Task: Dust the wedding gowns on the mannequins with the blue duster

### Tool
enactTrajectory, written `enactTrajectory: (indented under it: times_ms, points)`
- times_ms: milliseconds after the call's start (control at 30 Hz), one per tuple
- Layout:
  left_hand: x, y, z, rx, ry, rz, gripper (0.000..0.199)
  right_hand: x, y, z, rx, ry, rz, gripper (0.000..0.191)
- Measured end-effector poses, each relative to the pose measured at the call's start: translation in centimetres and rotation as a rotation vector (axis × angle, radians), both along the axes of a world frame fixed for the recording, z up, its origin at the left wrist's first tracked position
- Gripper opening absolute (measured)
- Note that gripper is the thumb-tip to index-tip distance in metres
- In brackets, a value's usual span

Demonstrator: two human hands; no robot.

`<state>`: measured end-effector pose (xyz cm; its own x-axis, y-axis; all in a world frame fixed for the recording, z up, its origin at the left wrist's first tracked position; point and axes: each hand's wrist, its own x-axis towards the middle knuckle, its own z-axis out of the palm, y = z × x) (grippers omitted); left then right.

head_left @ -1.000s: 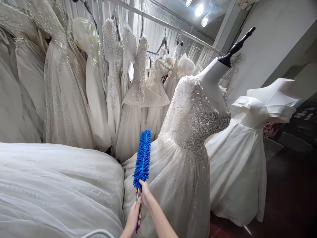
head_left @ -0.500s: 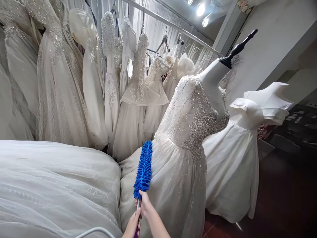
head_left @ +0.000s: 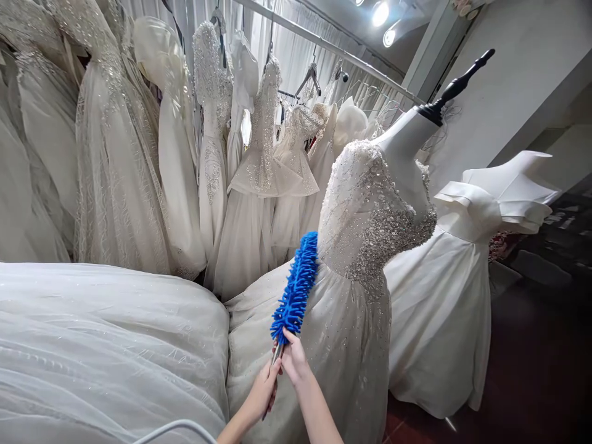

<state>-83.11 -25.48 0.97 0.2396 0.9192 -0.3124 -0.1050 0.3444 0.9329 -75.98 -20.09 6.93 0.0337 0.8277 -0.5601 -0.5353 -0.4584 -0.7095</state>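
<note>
A blue microfibre duster (head_left: pixel 296 290) with a shaggy chenille head slants up and to the right. My right hand (head_left: pixel 294 356) is closed around its metal shaft just under the blue head. Lower on the handle, my left hand (head_left: pixel 264 388) is wrapped round it as well. The duster's tip is by the waist and sleeve of a beaded white wedding dress (head_left: pixel 345 308). That dress is on a white mannequin (head_left: pixel 402 145) with a black neck finial. Whether the blue strands touch the fabric I cannot tell.
Several white gowns (head_left: pixel 115 154) hang from a metal rail (head_left: pixel 324 43) behind. A wide white skirt (head_left: pixel 106 345) fills the left foreground, with a pale curved tube (head_left: pixel 180 424) at its lower edge. An off-shoulder satin dress (head_left: pixel 444 296) on another mannequin stands at right, over reddish floor tiles (head_left: pixel 402 425).
Both hands have moved up and to the right with the duster. Its tip has risen from the skirt to waist height beside the sleeve. The view has shifted slightly.
</note>
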Motion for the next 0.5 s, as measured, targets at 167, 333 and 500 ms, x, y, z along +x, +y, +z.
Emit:
enactTrajectory:
  times_ms: [167, 333, 500]
  points:
    - [-0.3, -2.5, -5.6, -0.198, 0.034, 0.083, 0.064, -1.8, -0.8, -5.3, -0.179, -0.026, 0.017, 0.021]
    - [-2.3, -4.0, -7.0, -0.207, 0.071, 0.185, 0.061, -4.2, -1.3, -5.9, -0.29, 0.05, 0.137, 0.025]
    - [-2.5, -3.0, -2.7, -0.105, 0.082, 0.247, 0.055, -3.8, -0.9, -2.9, -0.128, 0.093, 0.159, 0.019]
